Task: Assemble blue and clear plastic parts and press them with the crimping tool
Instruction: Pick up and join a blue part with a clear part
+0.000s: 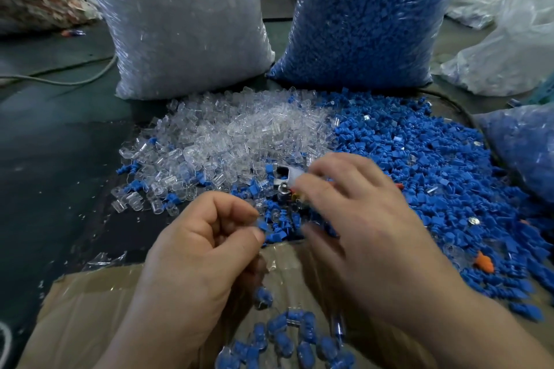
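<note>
Dark table [60, 159], glossy clear parts [233, 129], blue parts [419, 159], left hand [204, 249] pinching one — right hand [365, 225] blurred, grip unclear.

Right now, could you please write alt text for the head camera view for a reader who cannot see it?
A person's left hand pinches a small blue-and-clear part while the blurred right hand is over a metal crimping tool. Behind lie heaps of clear parts and blue parts, with assembled pieces on cardboard in front.
</note>
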### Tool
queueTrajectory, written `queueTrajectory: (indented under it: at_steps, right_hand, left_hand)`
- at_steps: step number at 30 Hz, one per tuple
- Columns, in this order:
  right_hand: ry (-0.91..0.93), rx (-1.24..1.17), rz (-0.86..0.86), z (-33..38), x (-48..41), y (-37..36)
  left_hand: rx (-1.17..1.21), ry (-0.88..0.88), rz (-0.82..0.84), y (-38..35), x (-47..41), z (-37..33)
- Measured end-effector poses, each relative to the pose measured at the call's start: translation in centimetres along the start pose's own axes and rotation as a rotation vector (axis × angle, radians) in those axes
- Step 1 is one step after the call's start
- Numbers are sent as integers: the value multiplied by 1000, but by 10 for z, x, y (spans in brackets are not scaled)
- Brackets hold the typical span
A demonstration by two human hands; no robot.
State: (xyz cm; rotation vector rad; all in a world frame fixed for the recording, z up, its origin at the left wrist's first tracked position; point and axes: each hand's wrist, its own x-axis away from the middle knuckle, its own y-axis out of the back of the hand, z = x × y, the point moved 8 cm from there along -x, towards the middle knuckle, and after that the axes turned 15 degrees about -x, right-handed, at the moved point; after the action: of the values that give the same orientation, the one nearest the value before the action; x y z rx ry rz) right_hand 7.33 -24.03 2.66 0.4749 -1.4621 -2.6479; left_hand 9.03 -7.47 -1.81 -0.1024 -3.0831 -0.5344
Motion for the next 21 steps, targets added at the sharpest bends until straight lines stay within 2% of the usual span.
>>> queueTrajectory:
  at_steps: [2,4,8,14,21]
  right_hand:
    - [-195,116,93,-27,-2,-3]
    - [-275,198,174,-45,-2,-8]
    - [-276,286,153,-50,-4,-3]
    - [-255,279,152,-47,-10,-2]
    - [-202,-15,-31,-35,-6,20]
  left_hand:
    - [20,14,32,0,1,1]
    - [44,30,71,-1,2,-1]
    - [138,67,42,0,-1,2]
    - [218,75,62,-1,-2,5]
    - [180,45,-42,9,-8,8]
